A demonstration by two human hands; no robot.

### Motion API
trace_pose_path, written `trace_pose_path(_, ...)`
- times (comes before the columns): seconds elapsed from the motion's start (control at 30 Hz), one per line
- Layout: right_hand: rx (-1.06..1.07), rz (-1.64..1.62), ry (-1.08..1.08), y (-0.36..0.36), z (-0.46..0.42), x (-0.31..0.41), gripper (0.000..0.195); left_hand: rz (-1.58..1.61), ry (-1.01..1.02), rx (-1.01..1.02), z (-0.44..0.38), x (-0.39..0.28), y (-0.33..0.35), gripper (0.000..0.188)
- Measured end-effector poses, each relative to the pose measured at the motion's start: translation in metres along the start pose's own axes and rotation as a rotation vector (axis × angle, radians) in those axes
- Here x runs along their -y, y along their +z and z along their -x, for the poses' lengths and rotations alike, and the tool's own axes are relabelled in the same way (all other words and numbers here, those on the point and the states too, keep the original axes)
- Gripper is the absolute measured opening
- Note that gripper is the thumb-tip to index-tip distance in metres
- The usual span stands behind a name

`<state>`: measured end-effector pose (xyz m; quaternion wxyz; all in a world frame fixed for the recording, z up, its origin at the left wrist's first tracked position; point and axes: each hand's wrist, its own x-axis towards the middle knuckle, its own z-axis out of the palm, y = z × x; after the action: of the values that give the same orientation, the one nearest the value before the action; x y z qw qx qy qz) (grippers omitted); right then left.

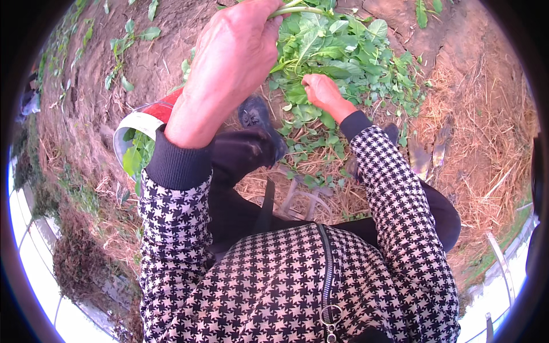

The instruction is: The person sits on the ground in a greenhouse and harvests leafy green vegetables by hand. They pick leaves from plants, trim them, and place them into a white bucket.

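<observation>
My left hand [233, 64] is raised at the top centre, its fingers closed on pale green plant stems [296, 10]. Lower and to the right, my right hand [324, 94] reaches to the edge of a heap of leafy greens [351, 55] on the soil; its fingers are bent against the leaves, and whether they grip any cannot be told. A red bucket [162, 109] with a whitish rim lies or leans at the left, partly behind my left forearm, with green leaves [139, 152] inside its mouth.
My dark shoe [257, 118] stands between the bucket and the heap. Dry straw [480, 158] covers the ground at the right. Leafy plants [122, 47] grow in the cracked soil at the upper left. Pale strips, seemingly wooden, [291, 195] lie near my legs.
</observation>
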<state>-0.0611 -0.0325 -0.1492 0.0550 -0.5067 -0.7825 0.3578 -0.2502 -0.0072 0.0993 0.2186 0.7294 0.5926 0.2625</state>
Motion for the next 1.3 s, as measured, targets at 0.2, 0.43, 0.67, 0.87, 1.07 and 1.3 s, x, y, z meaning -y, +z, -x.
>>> trace_pose_path(0.2,0.005,0.212,0.067,0.036,0.017,-0.018,0.009,0.096,-0.106,-0.016,-0.004,-0.009,-0.004,0.007)
trace_pose_path(0.43,-0.202,0.062,0.123,-0.041,0.022,-0.02,0.021,0.337,-0.186,0.007,-0.003,-0.012,-0.007,0.012)
trace_pose_path(0.67,-0.398,-1.356,0.315,-0.148,0.032,0.024,0.012,0.458,-0.168,-0.036,0.004,0.009,0.015,0.017)
trace_pose_path(0.87,-0.258,-2.066,0.257,-0.156,0.032,0.043,0.019,0.493,-0.159,0.079,0.003,-0.001,0.015,0.023)
trace_pose_path(1.07,-0.11,-2.219,0.225,-0.146,0.034,0.076,0.019,0.467,-0.001,0.051,0.009,-0.003,0.025,0.032)
trace_pose_path(1.3,-0.398,-1.35,0.31,-0.155,0.042,0.097,0.016,0.312,0.03,-0.029,0.007,-0.001,0.022,0.027)
